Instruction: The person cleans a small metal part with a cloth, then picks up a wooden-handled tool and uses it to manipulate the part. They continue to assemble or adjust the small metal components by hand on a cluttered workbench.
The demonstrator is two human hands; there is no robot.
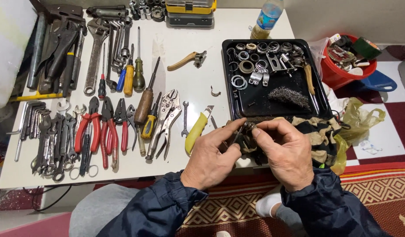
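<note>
My left hand [211,158] and my right hand [286,151] meet at the table's front edge, both pinching a small dark metal part [246,129] between the fingertips. Its exact shape is hidden by my fingers. Under the hands lies a dirty striped rag [319,131]. Just beyond it sits a black tray [319,94] holding several metal rings, washers, clamps and a wad of steel wool [290,96]. A yellow-handled utility knife [197,129] lies just left of my left hand.
The white table [189,79] carries rows of pliers, wrenches, screwdrivers and hex keys on the left. A brake lever [185,60], a plastic bottle [266,19] and a yellow case [190,9] stand at the back. A red bucket [343,74] of parts sits on the floor at right.
</note>
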